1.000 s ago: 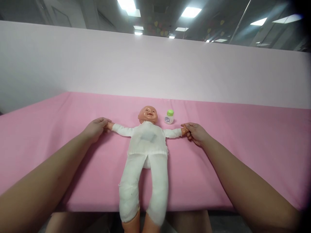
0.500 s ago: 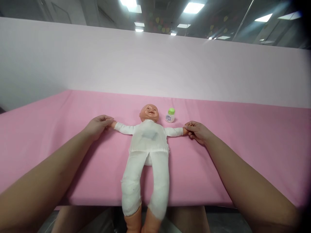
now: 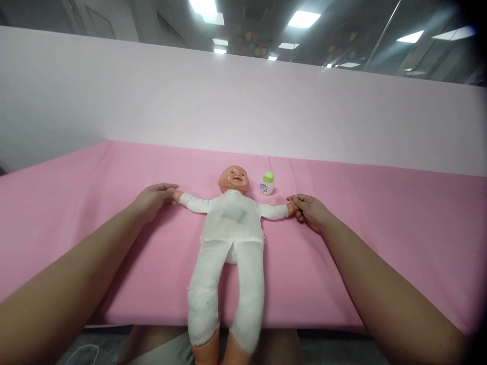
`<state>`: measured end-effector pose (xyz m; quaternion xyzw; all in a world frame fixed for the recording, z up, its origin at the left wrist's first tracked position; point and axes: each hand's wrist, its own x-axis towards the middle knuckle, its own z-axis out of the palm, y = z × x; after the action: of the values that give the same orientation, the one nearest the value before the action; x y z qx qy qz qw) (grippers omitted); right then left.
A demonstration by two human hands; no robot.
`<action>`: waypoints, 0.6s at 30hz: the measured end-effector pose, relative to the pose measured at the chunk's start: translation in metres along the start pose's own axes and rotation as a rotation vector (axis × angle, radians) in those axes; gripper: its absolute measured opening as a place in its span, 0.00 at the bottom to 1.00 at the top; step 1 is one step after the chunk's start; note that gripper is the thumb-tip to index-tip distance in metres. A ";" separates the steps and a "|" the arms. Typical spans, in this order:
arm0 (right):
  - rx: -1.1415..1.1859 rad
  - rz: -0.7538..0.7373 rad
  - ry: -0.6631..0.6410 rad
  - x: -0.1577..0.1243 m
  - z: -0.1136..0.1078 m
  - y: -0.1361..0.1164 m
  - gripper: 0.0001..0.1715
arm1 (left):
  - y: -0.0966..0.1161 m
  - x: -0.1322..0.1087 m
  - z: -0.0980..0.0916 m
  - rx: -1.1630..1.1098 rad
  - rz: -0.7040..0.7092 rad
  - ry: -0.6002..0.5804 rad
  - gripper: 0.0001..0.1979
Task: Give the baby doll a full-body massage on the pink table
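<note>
A baby doll [image 3: 233, 218] with a white cloth body lies face up, its head toward the wall and its lower legs hanging past the table's near edge. Both of its arms are stretched out sideways. My left hand [image 3: 154, 200] is closed around the doll's hand on the left. On the other side, my right hand [image 3: 310, 210] pinches the doll's other hand between thumb and fingers. A small clear bottle [image 3: 267, 184] with a green cap and a printed label stands to the right of the doll's head, touched by neither hand.
A pink padded surface [image 3: 323, 284] lies under the doll. Behind it rises a pale wall [image 3: 243, 101], topped by glass that reflects ceiling lights. My legs are below the near edge, and a thin white cord [image 3: 85, 347] lies on the floor at lower left.
Both hands keep their hold on the doll's hands. The doll, bottle and my right hand appear slightly lower in the picture, as the view has shifted a little. My legs have moved below the edge.
</note>
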<state>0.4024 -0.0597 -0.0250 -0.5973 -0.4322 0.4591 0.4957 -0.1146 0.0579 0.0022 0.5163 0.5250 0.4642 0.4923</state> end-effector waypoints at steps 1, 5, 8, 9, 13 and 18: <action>0.031 0.013 -0.029 -0.002 -0.002 -0.001 0.15 | 0.001 -0.001 0.000 -0.035 -0.014 -0.018 0.25; 0.164 0.044 -0.162 -0.007 -0.013 -0.004 0.23 | 0.002 -0.004 -0.001 -0.102 -0.012 -0.054 0.28; 0.186 0.048 -0.185 -0.008 -0.014 -0.005 0.26 | 0.002 -0.003 -0.001 -0.073 0.004 -0.046 0.27; 0.170 0.045 -0.174 -0.008 -0.013 -0.006 0.26 | 0.002 -0.003 -0.001 -0.063 0.002 -0.044 0.27; 0.042 0.011 -0.124 -0.007 -0.004 -0.006 0.25 | 0.002 -0.002 -0.001 -0.049 -0.016 -0.048 0.23; -0.037 -0.018 -0.038 -0.005 0.004 -0.003 0.28 | 0.003 -0.004 0.001 -0.004 -0.005 -0.032 0.19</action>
<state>0.3976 -0.0635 -0.0213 -0.5936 -0.4554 0.4576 0.4804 -0.1132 0.0540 0.0054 0.5215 0.5174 0.4557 0.5027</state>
